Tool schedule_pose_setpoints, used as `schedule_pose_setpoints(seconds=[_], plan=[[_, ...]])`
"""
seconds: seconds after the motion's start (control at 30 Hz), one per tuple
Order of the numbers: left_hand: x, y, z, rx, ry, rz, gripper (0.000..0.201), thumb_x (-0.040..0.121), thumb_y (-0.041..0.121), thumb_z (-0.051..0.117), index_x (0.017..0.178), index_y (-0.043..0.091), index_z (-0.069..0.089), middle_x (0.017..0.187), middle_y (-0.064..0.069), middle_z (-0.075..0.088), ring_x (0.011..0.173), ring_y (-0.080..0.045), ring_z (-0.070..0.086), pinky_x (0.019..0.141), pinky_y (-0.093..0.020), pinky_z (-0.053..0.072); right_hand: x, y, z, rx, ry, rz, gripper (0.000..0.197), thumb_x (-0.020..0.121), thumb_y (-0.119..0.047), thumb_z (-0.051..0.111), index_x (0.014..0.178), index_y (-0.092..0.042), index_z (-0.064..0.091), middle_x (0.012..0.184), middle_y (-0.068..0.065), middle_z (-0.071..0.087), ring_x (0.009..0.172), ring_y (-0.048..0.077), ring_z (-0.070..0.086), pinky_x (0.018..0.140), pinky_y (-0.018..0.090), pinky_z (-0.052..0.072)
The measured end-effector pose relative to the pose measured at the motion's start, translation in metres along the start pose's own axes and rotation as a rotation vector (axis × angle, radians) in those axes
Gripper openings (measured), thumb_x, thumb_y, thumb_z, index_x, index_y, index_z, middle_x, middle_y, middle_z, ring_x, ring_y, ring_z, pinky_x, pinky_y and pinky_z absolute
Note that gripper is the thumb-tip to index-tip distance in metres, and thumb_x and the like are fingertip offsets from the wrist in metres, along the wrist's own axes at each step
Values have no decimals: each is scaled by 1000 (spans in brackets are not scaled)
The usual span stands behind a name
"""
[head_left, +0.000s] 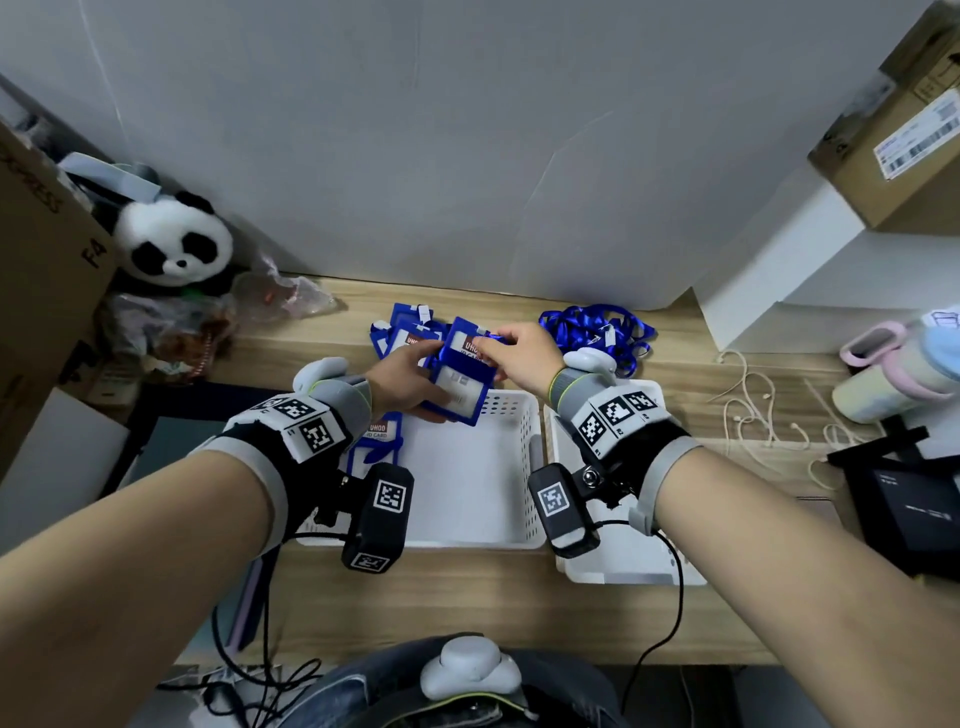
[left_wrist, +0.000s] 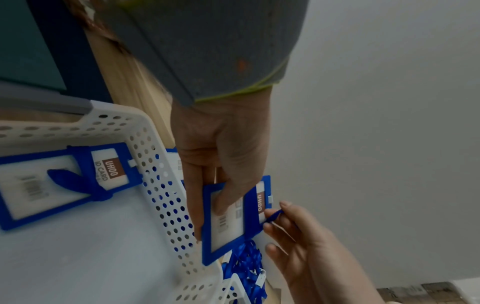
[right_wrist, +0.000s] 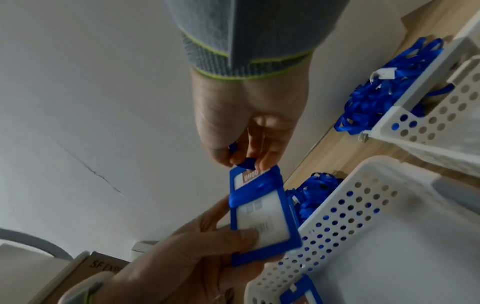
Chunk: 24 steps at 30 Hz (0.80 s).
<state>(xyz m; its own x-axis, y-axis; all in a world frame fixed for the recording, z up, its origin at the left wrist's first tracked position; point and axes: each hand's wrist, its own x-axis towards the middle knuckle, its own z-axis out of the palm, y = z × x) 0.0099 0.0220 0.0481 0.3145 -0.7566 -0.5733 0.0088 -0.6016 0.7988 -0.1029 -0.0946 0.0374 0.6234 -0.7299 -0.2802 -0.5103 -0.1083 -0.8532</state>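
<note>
Now the blue ID card holder (head_left: 460, 382) is hovering over the white basket's (head_left: 519, 397) far rim, long axis pointing away from the person; the left hand (head_left: 401, 383) is gripping its near end, and the right hand (head_left: 524, 353) is pinching the lanyard (right_wrist: 245, 163) at its far end.

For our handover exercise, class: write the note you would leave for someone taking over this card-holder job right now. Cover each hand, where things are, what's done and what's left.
Left hand grips the blue card holder by its lower end, above the far rim of the white basket.
Right hand pinches the blue ribbon at the holder's top; one band already crosses the holder.
Done: one ribbon-wrapped holder lies in the basket.
Left: probably finish this wrap, put it in, then work through the loose holders and the lanyard pile on the desk behind.
</note>
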Motion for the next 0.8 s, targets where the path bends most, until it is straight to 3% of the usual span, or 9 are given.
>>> schedule_pose_setpoints(seconds=[0.1,0.23,0.33,0.43,0.57,0.67,0.73,0.8], plan=[[0,2,1,-84,-28,3,66,82,-10,61,139,15,39,120,-12,59,98,-27,60,60,-29,60,2,3,4,47,65,-32,16,79,-16,72,66,-22,66,71,-1,65,71,19,63,78,42,58],[0,4,2,-103,-30,17,61,81,-10,61,134,15,43,122,-12,59,101,-29,61,71,-35,59,4,5,3,-23,146,-58,24,75,-10,74,68,-27,58,69,-4,66,74,25,68,76,39,57],[0,4,2,-127,-59,11,58,82,-8,61,132,15,44,117,-8,61,98,-27,63,72,-35,60,4,4,1,-102,154,-81,23,74,-13,74,64,-28,61,73,-1,68,73,18,66,71,29,53],[-1,6,4,-206,-88,2,43,83,-9,60,117,16,51,110,-8,64,92,-28,66,72,-34,60,2,0,0,-187,155,-115,4,78,-14,72,79,-17,74,87,1,72,79,12,62,71,22,47],[-1,9,8,-279,-92,-6,37,83,-10,58,111,14,53,99,-7,66,80,-23,69,60,-26,59,0,0,3,-418,118,-212,16,83,-15,62,92,-13,75,99,3,70,94,19,61,77,26,46],[1,9,6,-312,-62,0,29,84,-12,56,98,13,57,92,-7,66,67,-16,70,59,-22,58,-5,3,5,-590,-22,-328,28,84,-24,61,110,-13,68,112,4,64,109,20,53,80,20,33],[0,10,6,-280,-68,-9,28,84,-11,57,98,14,57,93,-8,66,72,-19,70,59,-23,58,-5,6,1,-708,-74,-372,33,84,-22,59,116,-14,64,116,4,60,115,21,48,88,22,35],[-1,11,7,-250,-105,-24,29,83,-11,58,99,13,57,98,-10,67,76,-22,70,58,-22,58,-6,6,-3,-755,-38,-367,28,85,-18,56,110,-13,65,113,4,62,114,21,49,89,26,38]])
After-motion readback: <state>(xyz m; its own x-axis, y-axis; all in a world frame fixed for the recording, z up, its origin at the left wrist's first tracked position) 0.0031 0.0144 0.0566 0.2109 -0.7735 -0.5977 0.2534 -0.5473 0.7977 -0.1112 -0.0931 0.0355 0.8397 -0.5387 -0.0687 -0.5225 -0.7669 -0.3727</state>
